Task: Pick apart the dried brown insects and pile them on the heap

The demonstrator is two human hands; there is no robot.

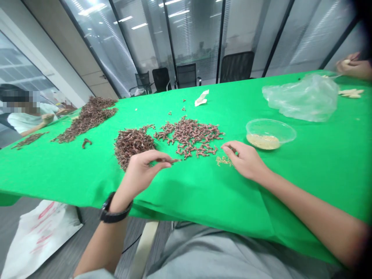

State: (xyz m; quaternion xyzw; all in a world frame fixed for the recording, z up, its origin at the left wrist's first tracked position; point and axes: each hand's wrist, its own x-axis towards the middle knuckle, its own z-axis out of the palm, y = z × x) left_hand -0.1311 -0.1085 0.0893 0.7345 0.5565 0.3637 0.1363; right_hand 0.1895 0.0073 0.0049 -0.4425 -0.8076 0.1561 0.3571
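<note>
My left hand (142, 168), a dark watch or band at its wrist, pinches a thin dried brown pod (175, 160) whose tip points right. Close behind that hand is a dense heap of dried brown pods (132, 145). A looser pile of short, curled reddish-brown pieces (194, 133) spreads between and beyond my hands. My right hand (245, 159) is closed, fingers bent and thumb near the fingertips; what they hold, if anything, I cannot make out. Beside it lie small yellow seed-like bits (223, 161). Behind it stands a clear plastic bowl (271, 133) with pale yellow bits in it.
A green cloth (180, 190) covers the table. At back right lie a clear plastic bag (305, 99) and pale pieces (351, 93) near another person's hands (354, 66). A larger brown heap (87, 120) lies left near a seated person (29, 112). A crumpled white paper (202, 98) sits farther back.
</note>
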